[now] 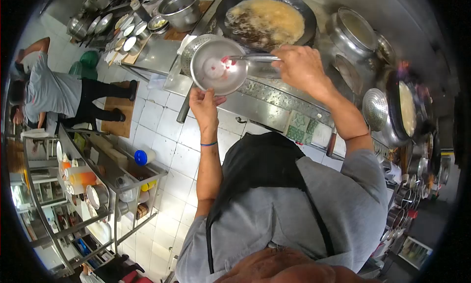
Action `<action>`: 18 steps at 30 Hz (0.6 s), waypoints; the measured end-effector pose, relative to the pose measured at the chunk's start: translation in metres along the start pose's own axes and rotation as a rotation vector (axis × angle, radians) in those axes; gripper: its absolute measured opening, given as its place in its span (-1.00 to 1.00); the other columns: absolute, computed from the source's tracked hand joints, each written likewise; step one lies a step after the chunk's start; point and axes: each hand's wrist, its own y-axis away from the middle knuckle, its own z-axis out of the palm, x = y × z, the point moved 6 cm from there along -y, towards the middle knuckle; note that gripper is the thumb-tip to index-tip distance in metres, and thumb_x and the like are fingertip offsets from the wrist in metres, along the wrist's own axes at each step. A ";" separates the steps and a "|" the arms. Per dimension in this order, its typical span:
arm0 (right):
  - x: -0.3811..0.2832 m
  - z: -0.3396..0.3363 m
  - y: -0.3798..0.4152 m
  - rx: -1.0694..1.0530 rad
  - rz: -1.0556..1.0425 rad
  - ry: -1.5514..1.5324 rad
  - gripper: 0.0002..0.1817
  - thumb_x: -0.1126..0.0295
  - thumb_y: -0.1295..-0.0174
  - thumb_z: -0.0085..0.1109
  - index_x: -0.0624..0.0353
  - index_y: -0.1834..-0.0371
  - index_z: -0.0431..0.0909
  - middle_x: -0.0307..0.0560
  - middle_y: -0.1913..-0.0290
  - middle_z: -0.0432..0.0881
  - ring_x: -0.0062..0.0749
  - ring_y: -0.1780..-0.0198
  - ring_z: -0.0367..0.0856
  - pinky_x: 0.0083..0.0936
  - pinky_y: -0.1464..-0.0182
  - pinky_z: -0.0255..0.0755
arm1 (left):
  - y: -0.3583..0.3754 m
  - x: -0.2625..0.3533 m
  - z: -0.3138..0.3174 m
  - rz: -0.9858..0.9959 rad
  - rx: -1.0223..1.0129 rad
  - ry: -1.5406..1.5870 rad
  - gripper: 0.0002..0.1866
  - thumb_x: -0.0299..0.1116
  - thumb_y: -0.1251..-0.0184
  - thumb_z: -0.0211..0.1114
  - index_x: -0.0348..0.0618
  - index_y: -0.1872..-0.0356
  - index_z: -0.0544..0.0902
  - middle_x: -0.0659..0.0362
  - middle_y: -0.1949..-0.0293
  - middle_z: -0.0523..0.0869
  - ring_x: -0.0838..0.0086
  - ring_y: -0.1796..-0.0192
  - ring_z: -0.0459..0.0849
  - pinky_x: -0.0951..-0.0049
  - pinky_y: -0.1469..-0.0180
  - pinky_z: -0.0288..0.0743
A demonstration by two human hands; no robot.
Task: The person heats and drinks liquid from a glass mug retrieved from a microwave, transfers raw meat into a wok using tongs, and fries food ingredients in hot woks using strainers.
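Observation:
My left hand (205,105) is closed on the lower rim of a shallow metal bowl (203,72), its thumb at the edge. A little reddish residue shows on the bowl's inside. My right hand (300,69) grips a pair of metal tongs (260,58), whose tips reach over the bowl with a small red and white piece (226,62) at their end. Behind the bowl a perforated strainer (187,56) partly shows. Just beyond my hands, a large black wok (311,25) holds bubbling, foamy yellow oil (274,18).
Metal pots (355,27) and a perforated skimmer (375,108) stand to the right, near a second wok (407,111). A steel pot (179,10) and small bowls line the left counter. A wire-framed cart (117,189) stands lower left. Another person (54,86) stands at far left.

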 end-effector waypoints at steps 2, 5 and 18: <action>0.027 -0.004 -0.004 0.055 0.074 0.010 -0.74 0.31 -0.16 0.31 0.24 0.18 0.72 0.12 0.16 0.74 0.05 0.22 0.74 -0.12 0.17 0.59 | -0.001 -0.014 -0.017 -0.023 0.050 -0.012 -0.81 -0.57 -0.34 0.21 -0.23 0.34 0.34 0.04 0.41 0.59 0.25 0.52 0.73 0.30 0.44 0.76; 0.083 0.008 -0.027 -0.046 0.264 0.206 -0.74 0.27 -0.18 0.30 0.27 0.25 0.71 0.14 0.18 0.73 0.06 0.22 0.74 -0.09 0.17 0.58 | 0.006 -0.021 -0.029 -0.061 0.070 -0.005 -0.82 -0.57 -0.34 0.21 -0.24 0.32 0.34 0.02 0.40 0.60 0.25 0.51 0.73 0.30 0.43 0.76; 0.051 0.039 0.045 0.128 0.176 -0.551 -0.63 0.28 -0.26 0.29 0.34 -0.02 0.63 0.26 0.12 0.69 0.11 0.10 0.70 -0.20 0.06 0.54 | 0.073 -0.029 -0.052 -0.130 0.319 -0.057 -0.80 -0.56 -0.36 0.21 -0.17 0.37 0.33 0.05 0.48 0.62 0.31 0.58 0.70 0.36 0.53 0.72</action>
